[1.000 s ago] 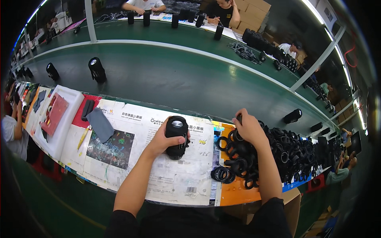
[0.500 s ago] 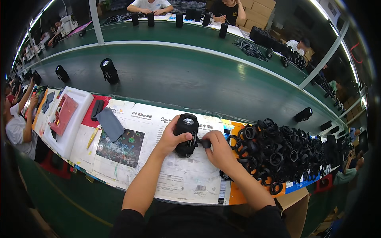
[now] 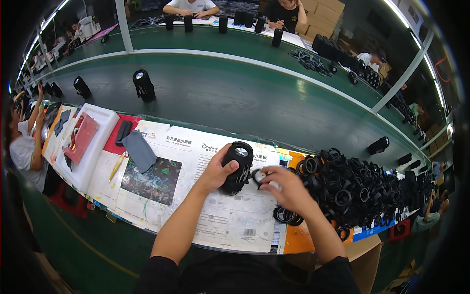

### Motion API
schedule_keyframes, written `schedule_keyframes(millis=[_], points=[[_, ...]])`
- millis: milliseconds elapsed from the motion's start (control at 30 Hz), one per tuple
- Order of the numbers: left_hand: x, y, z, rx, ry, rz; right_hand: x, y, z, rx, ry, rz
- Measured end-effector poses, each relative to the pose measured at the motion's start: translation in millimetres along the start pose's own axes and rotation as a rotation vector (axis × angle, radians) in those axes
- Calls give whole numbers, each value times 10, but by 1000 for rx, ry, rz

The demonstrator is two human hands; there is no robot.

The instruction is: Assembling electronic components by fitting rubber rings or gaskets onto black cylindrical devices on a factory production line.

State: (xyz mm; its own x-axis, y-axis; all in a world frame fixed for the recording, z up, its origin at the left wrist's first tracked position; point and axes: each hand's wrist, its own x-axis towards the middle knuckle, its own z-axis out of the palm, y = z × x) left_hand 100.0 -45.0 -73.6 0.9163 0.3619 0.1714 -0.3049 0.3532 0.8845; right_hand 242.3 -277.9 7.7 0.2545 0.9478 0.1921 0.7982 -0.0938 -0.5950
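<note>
At frame centre we found the left hand (image 3: 215, 171) clamped on the upright black cylinder (image 3: 236, 167); the right hand (image 3: 286, 188) pinched a black ring (image 3: 258, 176) beside it; fitting seemed underway, needing careful alignment.
</note>
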Motion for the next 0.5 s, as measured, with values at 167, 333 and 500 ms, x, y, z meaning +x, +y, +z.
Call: schedule_keyframes(millis=[167, 333, 500], points=[[-28, 115, 100, 82, -66, -39, 544, -51, -508, 443, 30, 109], [-47, 88, 85, 123, -46, -14, 905, -195, -549, 525, -201, 53], [-55, 102, 79, 122, -67, -44, 932, -346, -637, 202, -222, -97]])
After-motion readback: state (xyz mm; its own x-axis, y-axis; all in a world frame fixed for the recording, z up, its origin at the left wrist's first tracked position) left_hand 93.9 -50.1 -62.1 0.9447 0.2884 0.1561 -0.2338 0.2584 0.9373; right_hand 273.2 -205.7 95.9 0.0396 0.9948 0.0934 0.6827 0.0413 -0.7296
